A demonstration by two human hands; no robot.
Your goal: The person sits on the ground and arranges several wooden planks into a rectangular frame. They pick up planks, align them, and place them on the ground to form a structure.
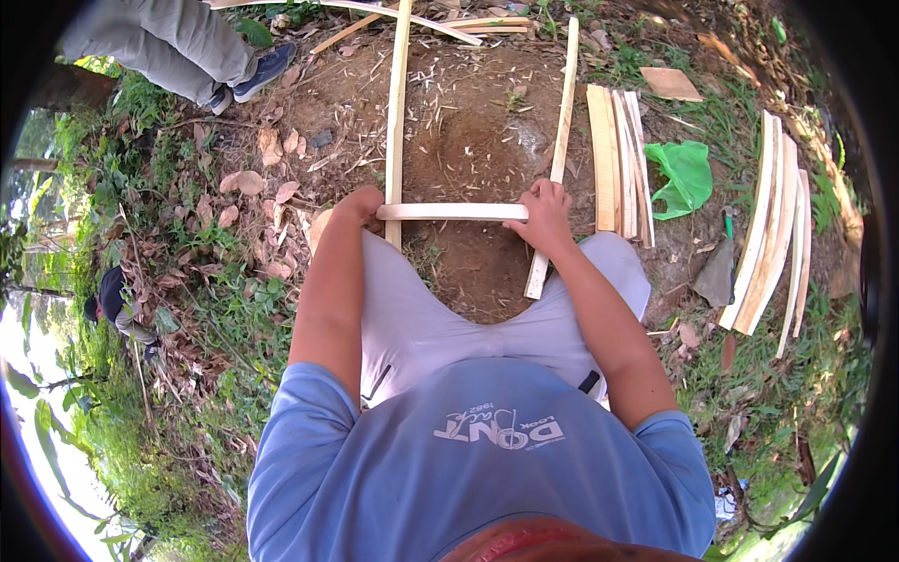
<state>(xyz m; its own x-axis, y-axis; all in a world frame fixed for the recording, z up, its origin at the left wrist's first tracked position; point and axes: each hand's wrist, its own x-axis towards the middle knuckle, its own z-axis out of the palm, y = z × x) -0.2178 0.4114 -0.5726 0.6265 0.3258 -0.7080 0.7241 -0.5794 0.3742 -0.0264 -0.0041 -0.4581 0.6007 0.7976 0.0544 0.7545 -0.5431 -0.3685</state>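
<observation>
A short wooden slat (454,212) lies crosswise in front of me, its left part over a long wooden strip (396,122). My left hand (363,202) is closed at the slat's left end, with its fingers partly hidden. At the other end, my right hand (543,212) grips the slat, thumb below and fingers above. A second long strip (566,103) runs away from me under or beside my right hand; which one I cannot tell. Its near end rests by my right thigh.
On the right lie several wooden planks (605,159), a green plastic bag (682,178) and more long planks (770,225). A dark flat tool (717,270) is between them. A person's legs (192,47) stand at the far left. Loose strips (487,26) lie at the back.
</observation>
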